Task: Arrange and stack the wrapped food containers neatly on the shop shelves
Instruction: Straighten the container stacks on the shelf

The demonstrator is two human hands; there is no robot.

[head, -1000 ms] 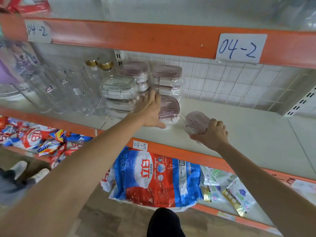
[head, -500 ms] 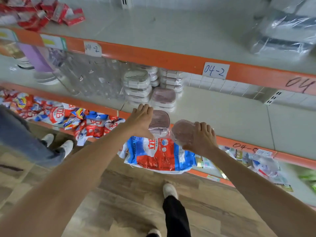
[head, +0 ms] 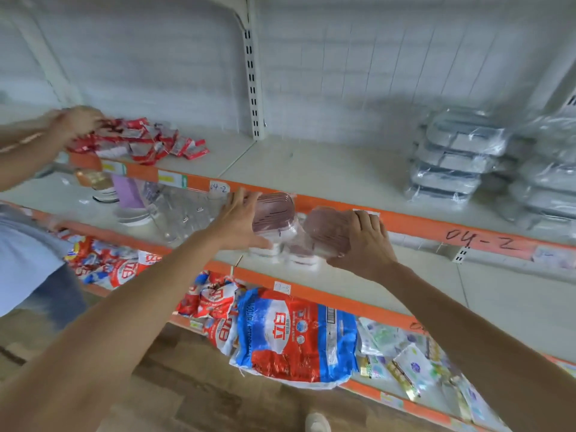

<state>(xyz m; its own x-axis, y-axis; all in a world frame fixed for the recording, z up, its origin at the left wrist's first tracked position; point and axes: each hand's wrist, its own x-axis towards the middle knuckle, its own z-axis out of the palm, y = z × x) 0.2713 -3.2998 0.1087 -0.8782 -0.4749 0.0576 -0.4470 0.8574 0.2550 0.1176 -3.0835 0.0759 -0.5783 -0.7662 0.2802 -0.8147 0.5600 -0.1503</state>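
Two wrapped containers with pink lids are being held up in front of the orange front edge of the upper shelf (head: 405,219), above the middle shelf. The left hand (head: 240,221) is holding the left container (head: 274,210), with its fingers spread along the side and the thumb underneath. The right hand (head: 363,241) is gripping the right container (head: 327,232) from above, with the fingers curled over its lid. The two containers are touching each other. On the right end of the upper shelf, stacks of grey wrapped containers (head: 452,160) are lying. At the left end, another person's hand (head: 78,120) is touching red packets (head: 140,141). A big blue and red bag (head: 296,335) is hanging over the front edge of the lower shelf.
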